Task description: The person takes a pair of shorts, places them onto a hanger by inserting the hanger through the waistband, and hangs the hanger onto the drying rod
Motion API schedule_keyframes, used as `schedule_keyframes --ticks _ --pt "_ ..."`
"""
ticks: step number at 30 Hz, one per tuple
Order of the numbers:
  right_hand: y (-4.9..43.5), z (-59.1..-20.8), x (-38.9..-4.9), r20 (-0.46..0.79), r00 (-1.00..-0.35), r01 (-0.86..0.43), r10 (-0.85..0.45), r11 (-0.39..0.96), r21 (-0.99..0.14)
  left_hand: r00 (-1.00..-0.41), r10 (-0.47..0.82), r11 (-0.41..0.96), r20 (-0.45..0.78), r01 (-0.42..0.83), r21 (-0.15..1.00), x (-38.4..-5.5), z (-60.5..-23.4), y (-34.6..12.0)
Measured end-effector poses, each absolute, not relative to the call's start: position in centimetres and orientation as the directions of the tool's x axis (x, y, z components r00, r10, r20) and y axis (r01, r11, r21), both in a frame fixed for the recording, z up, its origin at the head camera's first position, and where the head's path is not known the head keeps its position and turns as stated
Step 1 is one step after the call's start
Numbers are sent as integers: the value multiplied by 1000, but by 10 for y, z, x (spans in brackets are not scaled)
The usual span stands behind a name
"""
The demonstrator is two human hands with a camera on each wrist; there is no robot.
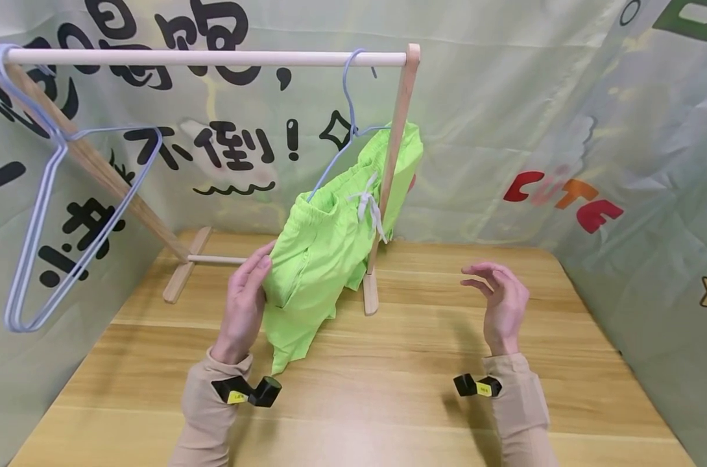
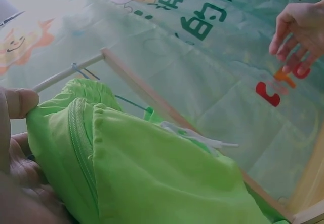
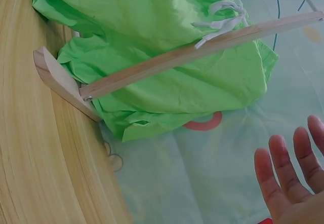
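Bright green shorts (image 1: 307,259) with a white drawstring (image 1: 368,201) hang from a blue hanger (image 1: 349,97) at the rod's right end. Part of the shorts passes behind the rack's right post. At their left edge my left hand (image 1: 245,301) pinches the fabric, thumb in front and fingers partly hidden behind. The left wrist view shows a zipper (image 2: 81,143) near that hand on the shorts (image 2: 152,168). My right hand (image 1: 505,305) hovers over the table to the right, away from the shorts, fingers loosely bent and holding nothing. Its spread fingers (image 3: 288,168) show in the right wrist view.
Empty blue hangers (image 1: 44,194) hang at the left end of the white rod (image 1: 213,58). The wooden rack's right post (image 1: 395,143) stands on a foot (image 1: 370,295) on the wooden table (image 1: 418,389). A printed cloth (image 1: 476,130) encloses the back and sides.
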State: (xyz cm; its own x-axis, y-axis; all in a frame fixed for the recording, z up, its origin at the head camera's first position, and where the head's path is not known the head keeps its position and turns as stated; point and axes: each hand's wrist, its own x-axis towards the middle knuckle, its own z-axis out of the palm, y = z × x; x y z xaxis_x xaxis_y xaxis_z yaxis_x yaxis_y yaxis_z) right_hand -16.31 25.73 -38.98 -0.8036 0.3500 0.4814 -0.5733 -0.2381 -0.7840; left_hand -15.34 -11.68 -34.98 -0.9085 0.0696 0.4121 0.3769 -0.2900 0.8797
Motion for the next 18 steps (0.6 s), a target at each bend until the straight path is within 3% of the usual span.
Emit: schedule_keyframes --ticks 9,18 --pt "259 -393 -163 483 -803 -558 349 -154 -816 -867 165 -256 471 423 869 -152 -355 -137" --pt "266 -405 -166 396 -866 -407 307 28 -913 -876 227 -143 426 402 904 -157 -361 -163"
